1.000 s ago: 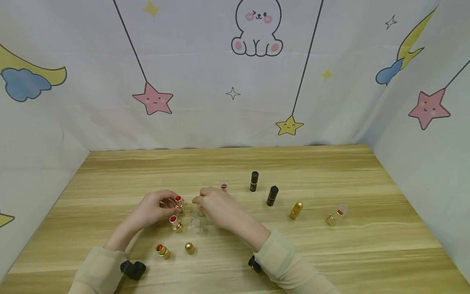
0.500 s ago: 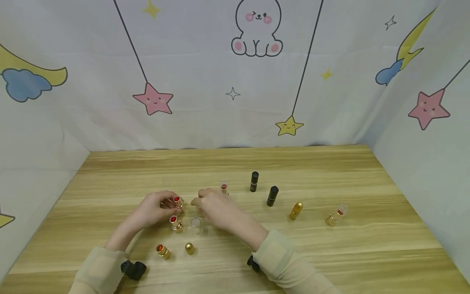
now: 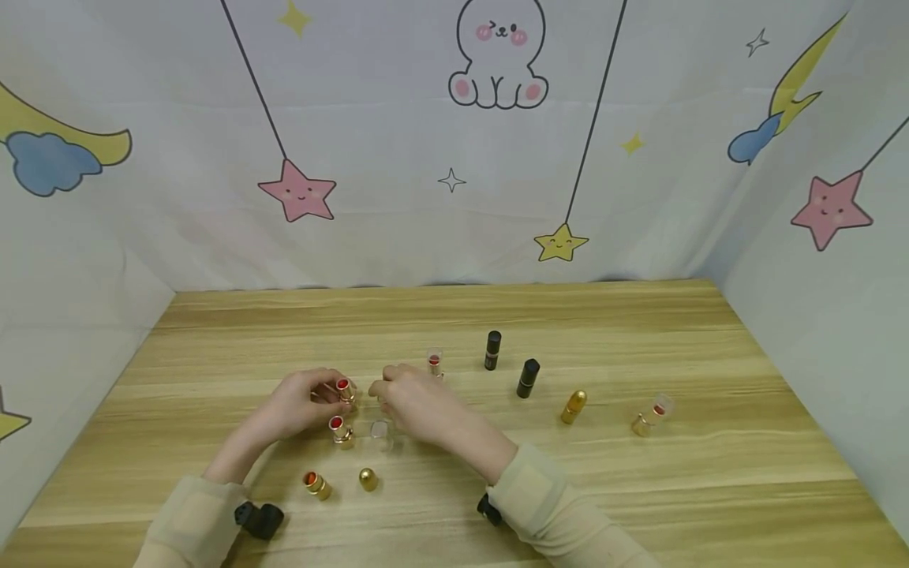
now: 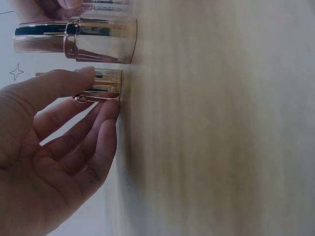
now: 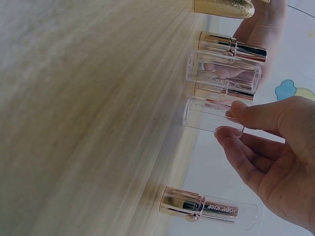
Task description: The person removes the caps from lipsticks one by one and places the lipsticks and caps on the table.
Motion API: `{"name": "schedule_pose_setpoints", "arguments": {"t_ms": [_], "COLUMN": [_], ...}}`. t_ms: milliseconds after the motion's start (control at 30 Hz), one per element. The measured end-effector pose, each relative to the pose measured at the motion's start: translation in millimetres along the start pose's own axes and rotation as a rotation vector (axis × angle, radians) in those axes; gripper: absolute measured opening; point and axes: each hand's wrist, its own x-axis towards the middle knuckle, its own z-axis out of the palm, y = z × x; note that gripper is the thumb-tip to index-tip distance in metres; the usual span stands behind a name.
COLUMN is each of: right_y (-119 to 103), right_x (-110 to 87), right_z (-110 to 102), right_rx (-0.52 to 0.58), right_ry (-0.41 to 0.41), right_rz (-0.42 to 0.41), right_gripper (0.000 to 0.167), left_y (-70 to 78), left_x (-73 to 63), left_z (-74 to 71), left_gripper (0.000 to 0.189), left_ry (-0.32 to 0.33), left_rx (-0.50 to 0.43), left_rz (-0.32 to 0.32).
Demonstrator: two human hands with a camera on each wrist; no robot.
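My left hand (image 3: 304, 404) grips an uncapped lipstick (image 3: 346, 390) with a red tip, thumb and fingers round its gold base, which stands on the table. To its right, my right hand (image 3: 420, 404) pinches a clear lipstick cap (image 5: 206, 115) by its upper end, as the right wrist view shows. In the head view that hand mostly hides the cap. Nearer the person stands a second uncapped red lipstick (image 3: 341, 434), with another clear cap (image 3: 380, 434) beside it. Closer still are an open gold lipstick (image 3: 316, 485) with an orange tip and a gold domed cap (image 3: 368, 479).
Beyond the right hand stands a clear-capped lipstick (image 3: 435, 363). Farther right are two black lipsticks (image 3: 492, 351), a closed gold lipstick (image 3: 574, 407) and another clear-capped one (image 3: 649, 418). A printed cloth (image 3: 383, 158) encloses the back and sides of the wooden table (image 3: 682, 505).
My right hand has shifted very slightly to the left with the clear cap. The left hand holds its lipstick in the same place.
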Motion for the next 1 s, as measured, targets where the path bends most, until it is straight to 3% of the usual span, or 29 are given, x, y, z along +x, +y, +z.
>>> {"name": "schedule_pose_setpoints", "arguments": {"t_ms": [200, 467, 700, 800, 1000], "right_y": [-0.1, -1.0, -3.1, -3.0, 2.2], "right_x": [-1.7, -5.7, -9.1, -10.0, -13.5], "right_z": [-1.1, -13.4, -25.6, -28.1, -37.2], "right_rx": [0.016, 0.072, 0.001, -0.037, -0.04], "right_ry": [0.013, 0.104, 0.137, 0.141, 0.155], "right_rz": [0.004, -0.028, -0.011, -0.009, 0.007], "right_gripper": [0.026, 0.031, 0.028, 0.027, 0.027], "left_y": [-0.4, 0.5, 13.2, 19.6, 31.9], "left_x": [-2.0, -10.4, -13.9, -13.4, -10.7], "left_z": [-2.1, -12.1, -18.6, -19.6, -21.2], "left_gripper": [0.026, 0.029, 0.029, 0.028, 0.027], "left_ry": [-0.005, 0.033, 0.063, 0.102, 0.204], "left_rx": [-0.01, 0.013, 0.014, 0.055, 0.135], "left_rz": [0.006, -0.004, 0.017, 0.02, -0.036]}}
